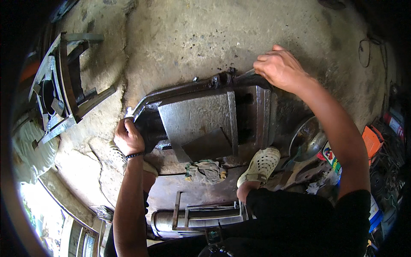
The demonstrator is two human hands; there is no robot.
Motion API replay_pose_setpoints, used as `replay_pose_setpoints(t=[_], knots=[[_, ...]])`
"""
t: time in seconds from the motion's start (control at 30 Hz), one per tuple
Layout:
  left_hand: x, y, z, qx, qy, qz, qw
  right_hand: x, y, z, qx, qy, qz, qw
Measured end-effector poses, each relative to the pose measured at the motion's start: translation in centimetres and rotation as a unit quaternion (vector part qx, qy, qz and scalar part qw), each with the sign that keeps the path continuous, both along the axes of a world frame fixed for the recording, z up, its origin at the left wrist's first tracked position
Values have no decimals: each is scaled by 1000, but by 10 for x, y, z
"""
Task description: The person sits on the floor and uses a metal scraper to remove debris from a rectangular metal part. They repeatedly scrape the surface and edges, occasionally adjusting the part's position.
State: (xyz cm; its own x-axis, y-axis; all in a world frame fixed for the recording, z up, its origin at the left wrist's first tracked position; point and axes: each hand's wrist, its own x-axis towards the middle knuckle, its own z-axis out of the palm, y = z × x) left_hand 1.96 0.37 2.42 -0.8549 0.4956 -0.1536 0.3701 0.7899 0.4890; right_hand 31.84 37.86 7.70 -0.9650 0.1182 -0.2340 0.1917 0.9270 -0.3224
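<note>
Metal vise (199,118) between hands (129,138); printed green-red-white packet (330,157) at right.

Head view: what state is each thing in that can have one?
Left hand, curled at the dark fixture's left end; hold unclear
Right hand, grip closed on a thin metal rod
Threaded screw, partly exposed
Grey metal plate, scuffed
Cloth, crumpled
Pale clog, worn
Beaded bracelet, on the left wrist
</note>
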Motion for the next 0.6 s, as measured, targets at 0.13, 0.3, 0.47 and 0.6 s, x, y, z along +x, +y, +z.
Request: replay_pose_setpoints(t=[0.13, 0.3, 0.47, 0.6], knots=[[0, 0, 1, 10, -19, 8, 1000, -4, -11, 1, 32, 2, -32, 999], [2, 1, 2, 7, -10, 8, 1000, -17, -6, -5, 110, 11, -40, 993], [2, 2, 1, 14, -21, 15, 1000, -16, 1, 1, 9, -32, 12, 999], [1, 0, 1, 6, -19, 12, 1000, -14, -1, 6, 101, 67, -52, 991]])
